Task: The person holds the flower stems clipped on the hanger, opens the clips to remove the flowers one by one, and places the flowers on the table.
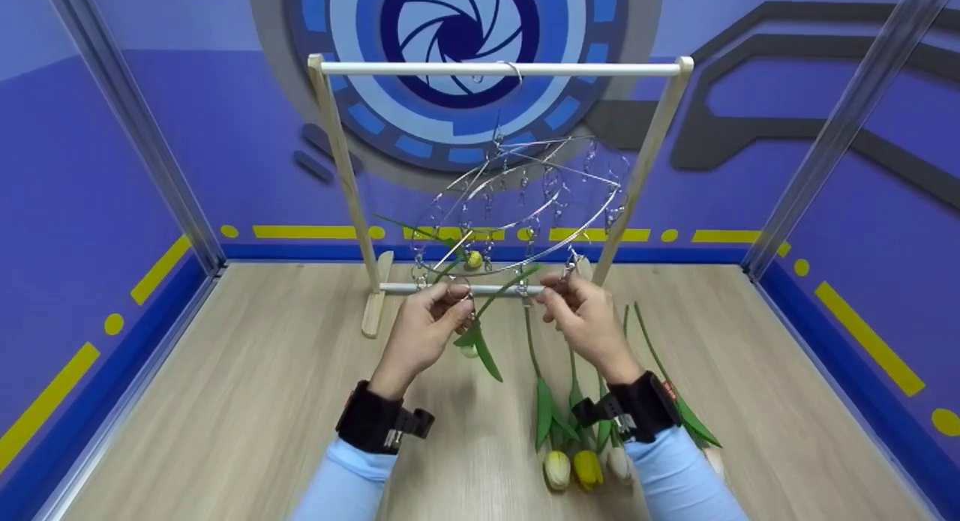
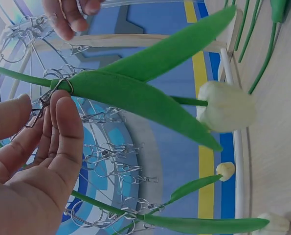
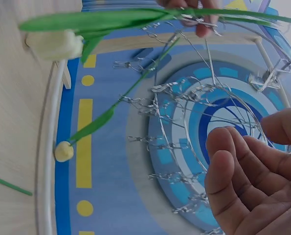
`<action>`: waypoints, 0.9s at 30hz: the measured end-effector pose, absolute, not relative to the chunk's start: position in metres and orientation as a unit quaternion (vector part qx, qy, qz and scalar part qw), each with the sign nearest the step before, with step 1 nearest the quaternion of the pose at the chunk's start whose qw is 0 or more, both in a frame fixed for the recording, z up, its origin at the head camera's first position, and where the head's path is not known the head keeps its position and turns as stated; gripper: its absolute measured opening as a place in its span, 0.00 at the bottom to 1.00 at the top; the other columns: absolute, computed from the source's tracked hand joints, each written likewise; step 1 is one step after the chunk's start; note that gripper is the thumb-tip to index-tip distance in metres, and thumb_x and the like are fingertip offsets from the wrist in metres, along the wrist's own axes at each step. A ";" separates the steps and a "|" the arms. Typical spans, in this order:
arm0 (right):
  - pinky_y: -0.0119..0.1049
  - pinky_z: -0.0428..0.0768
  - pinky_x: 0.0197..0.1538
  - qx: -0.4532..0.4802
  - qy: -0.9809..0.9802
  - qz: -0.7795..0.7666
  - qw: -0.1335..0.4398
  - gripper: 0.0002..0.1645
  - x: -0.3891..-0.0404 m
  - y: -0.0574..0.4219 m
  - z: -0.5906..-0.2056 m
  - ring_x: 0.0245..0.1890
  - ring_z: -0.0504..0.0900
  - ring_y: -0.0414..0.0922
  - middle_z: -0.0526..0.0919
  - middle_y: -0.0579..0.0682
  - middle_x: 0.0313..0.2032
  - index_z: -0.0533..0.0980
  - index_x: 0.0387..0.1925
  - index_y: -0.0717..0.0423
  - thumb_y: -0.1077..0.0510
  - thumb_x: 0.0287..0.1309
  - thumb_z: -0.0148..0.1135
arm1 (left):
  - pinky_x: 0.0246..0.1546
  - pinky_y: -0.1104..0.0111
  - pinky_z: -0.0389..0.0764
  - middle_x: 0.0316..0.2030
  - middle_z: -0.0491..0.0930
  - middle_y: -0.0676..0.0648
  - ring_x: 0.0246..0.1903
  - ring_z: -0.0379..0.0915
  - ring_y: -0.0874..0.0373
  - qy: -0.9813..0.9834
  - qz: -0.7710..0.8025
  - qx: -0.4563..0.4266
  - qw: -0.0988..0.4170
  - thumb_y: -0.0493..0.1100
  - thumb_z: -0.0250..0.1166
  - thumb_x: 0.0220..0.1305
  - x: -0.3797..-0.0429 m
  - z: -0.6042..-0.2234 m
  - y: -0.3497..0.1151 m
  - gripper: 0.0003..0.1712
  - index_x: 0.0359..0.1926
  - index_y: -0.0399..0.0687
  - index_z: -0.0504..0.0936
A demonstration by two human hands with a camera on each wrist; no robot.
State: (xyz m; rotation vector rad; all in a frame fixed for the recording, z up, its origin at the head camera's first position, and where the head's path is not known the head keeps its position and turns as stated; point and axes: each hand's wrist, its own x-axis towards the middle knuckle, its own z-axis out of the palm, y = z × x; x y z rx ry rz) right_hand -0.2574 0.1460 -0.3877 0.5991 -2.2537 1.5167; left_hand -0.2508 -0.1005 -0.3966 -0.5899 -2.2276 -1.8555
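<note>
In the head view, both hands work at the lower rim of a metal clip hanger [image 1: 577, 235], a hoop frame hung with clips beneath a wooden stand [image 1: 340, 154]. The left hand [image 1: 420, 330] pinches at the rim, with a white tulip [image 1: 469, 351] hanging head down just beside it. The right hand [image 1: 589, 322] is raised near another clip, its fingers bent. A yellow tulip bud [image 1: 473, 260] hangs behind; cream [image 1: 557, 470] and yellow tulips [image 1: 588, 470] lie on the tabletop [image 1: 285, 401].

In the left wrist view, the left thumb and fingers close on a wire clip [image 2: 43, 102], whose loop surrounds the white tulip's stem near the base of its leaves. Another white bloom [image 2: 275, 224] hangs near.

In the right wrist view, the right hand is half open, fingers loosely curved, thumb apart, holding nothing; a metal clip [image 3: 270, 81] hangs near the thumb.
</note>
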 end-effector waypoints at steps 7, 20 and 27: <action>0.32 0.82 0.37 0.277 -0.818 0.489 0.126 0.12 -0.248 0.130 -0.407 0.35 0.83 0.44 0.87 0.55 0.41 0.82 0.51 0.63 0.67 0.67 0.63 | 0.33 0.67 0.84 0.35 0.82 0.34 0.30 0.81 0.54 -0.729 -0.652 -0.191 0.085 0.37 0.65 0.73 -0.245 -0.399 -0.095 0.10 0.48 0.32 0.82; 0.31 0.79 0.38 0.292 -0.822 0.479 0.094 0.14 -0.240 0.107 -0.434 0.38 0.82 0.42 0.86 0.50 0.42 0.83 0.52 0.60 0.62 0.66 0.67 | 0.35 0.68 0.85 0.37 0.82 0.35 0.31 0.82 0.56 -0.685 -0.706 -0.166 0.071 0.37 0.66 0.72 -0.242 -0.411 -0.085 0.12 0.47 0.30 0.79; 0.30 0.76 0.30 0.303 -0.801 0.496 0.143 0.05 -0.239 0.101 -0.447 0.28 0.76 0.37 0.81 0.46 0.30 0.85 0.42 0.57 0.62 0.67 0.66 | 0.35 0.65 0.87 0.37 0.82 0.36 0.31 0.83 0.57 -0.648 -0.741 -0.159 0.067 0.36 0.66 0.71 -0.240 -0.417 -0.084 0.14 0.49 0.27 0.78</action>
